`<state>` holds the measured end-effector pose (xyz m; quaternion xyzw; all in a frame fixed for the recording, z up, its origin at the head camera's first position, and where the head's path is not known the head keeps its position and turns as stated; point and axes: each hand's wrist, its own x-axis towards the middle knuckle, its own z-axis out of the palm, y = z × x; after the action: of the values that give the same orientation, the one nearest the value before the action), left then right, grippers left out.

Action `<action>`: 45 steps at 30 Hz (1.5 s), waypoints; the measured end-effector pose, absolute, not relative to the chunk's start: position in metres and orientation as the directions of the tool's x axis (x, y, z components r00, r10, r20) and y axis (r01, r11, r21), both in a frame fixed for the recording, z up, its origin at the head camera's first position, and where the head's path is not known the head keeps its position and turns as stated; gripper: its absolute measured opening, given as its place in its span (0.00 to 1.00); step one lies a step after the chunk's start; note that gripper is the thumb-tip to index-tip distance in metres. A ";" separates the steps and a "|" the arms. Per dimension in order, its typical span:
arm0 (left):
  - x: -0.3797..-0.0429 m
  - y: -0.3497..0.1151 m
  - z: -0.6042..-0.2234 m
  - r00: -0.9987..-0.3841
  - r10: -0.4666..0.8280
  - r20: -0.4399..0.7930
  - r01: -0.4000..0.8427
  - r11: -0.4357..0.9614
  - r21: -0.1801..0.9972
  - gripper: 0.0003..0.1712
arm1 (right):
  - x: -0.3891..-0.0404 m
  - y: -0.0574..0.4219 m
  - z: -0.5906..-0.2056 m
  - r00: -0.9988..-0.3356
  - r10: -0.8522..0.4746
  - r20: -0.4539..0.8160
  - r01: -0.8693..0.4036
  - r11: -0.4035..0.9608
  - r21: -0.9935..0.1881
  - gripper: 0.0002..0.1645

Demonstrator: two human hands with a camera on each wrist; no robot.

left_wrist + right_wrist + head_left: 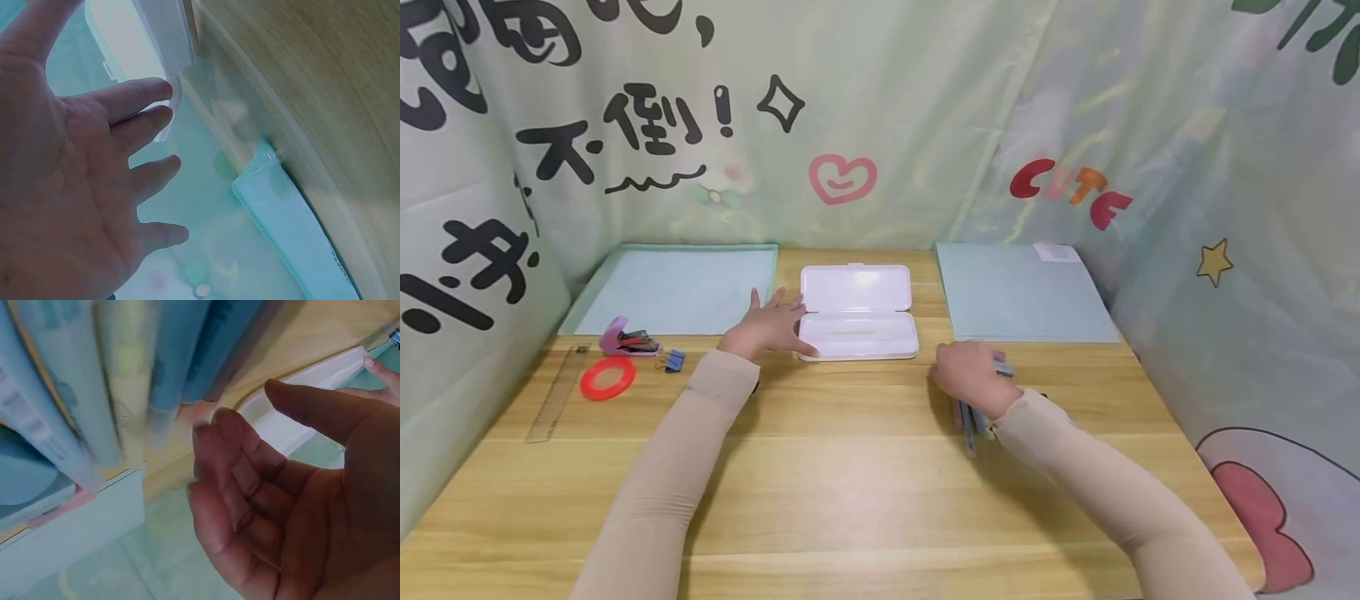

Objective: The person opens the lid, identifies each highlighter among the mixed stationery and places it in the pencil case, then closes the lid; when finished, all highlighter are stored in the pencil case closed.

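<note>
A white pencil case (855, 287) lies with its lid folded back in the head view. My left hand (767, 327) is at its left side, fingers spread and the thumb by its front left corner. In the left wrist view, part of the case (125, 37) shows beyond the fingers. My right hand (967, 375) is above several pens (967, 429) and hides part of them. In the right wrist view its loosely bent fingers hold nothing and are beside the pens (128, 394). A blue block (25, 469) lies beside those pens.
Blue sheets lie at the back left (692, 287) and back right (1022, 292). On the left are a purple stapler (613, 335), a red tape ring (586, 382), a clear ruler (557, 393) and blue binder clips (674, 360). A printed curtain (917, 100) surrounds the table.
</note>
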<state>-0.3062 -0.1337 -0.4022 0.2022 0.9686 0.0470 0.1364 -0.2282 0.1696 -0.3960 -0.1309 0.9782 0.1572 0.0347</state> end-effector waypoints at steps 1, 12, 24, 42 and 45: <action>-0.306 -0.134 -0.402 -0.881 0.406 -0.244 0.380 0.913 0.149 0.57 | -0.228 0.170 -0.397 -0.963 -0.247 -0.111 -0.270 0.906 0.325 0.22; -0.306 -0.134 -0.404 -0.879 0.411 -0.244 0.384 0.911 0.152 0.58 | -0.222 0.167 -0.407 -0.958 -0.268 -0.106 -0.288 0.874 0.392 0.11; -0.304 -0.133 -0.400 -0.882 0.401 -0.247 0.371 0.915 0.159 0.57 | -0.218 0.179 -0.397 -0.971 -0.198 -0.138 -0.229 0.936 0.267 0.20; -0.306 -0.134 -0.403 -0.880 0.395 -0.263 0.363 0.917 0.165 0.59 | -0.223 0.181 -0.393 -0.983 -0.161 -0.091 -0.167 0.985 0.051 0.23; -0.306 -0.134 -0.403 -0.880 0.400 -0.258 0.367 0.915 0.166 0.59 | -0.230 0.179 -0.387 -0.983 -0.181 -0.028 -0.180 0.983 -0.046 0.19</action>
<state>-0.3055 -0.1345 -0.4029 0.1980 0.9678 0.0561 0.1447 -0.2302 0.1793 -0.3871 -0.0906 0.9955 -0.0217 0.0158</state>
